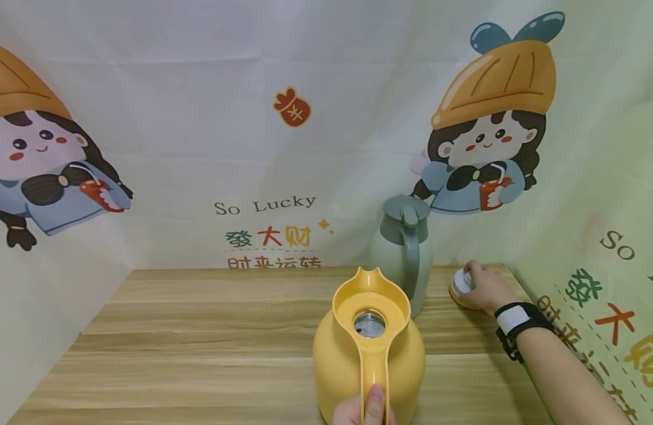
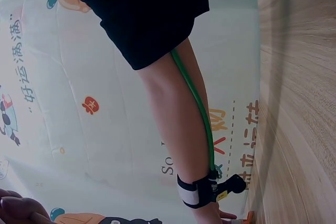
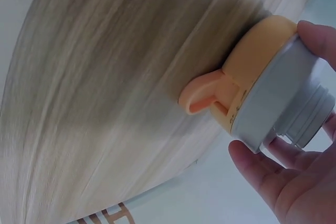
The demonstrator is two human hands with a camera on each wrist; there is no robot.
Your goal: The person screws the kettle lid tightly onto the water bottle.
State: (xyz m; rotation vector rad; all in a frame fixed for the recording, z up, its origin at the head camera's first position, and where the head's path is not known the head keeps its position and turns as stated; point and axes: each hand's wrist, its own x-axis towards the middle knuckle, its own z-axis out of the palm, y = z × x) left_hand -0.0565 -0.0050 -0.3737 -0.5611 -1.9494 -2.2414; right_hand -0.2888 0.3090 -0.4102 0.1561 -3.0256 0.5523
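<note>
A yellow vacuum jug (image 1: 326, 360) stands at the near middle of the table, its round mouth uncovered and a silvery inside showing. My left hand (image 1: 370, 407) grips the jug's handle with the thumb on top; only part of this hand shows. At the back right, my right hand (image 1: 488, 288) has its fingers and thumb around the jug's lid (image 3: 257, 56). That lid is upside down, its yellow top with the tab against the table and its grey threaded stopper facing up. In the right wrist view, thumb (image 3: 317, 40) and fingers span the lid's grey edge.
Behind the yellow jug stands a grey-green vacuum jug (image 1: 379, 254) with its lid on, close to the back cloth. Printed cloth (image 1: 172, 118) walls the wooden table (image 1: 199, 354) at the back and both sides. A green cable (image 2: 197, 95) runs along the right forearm.
</note>
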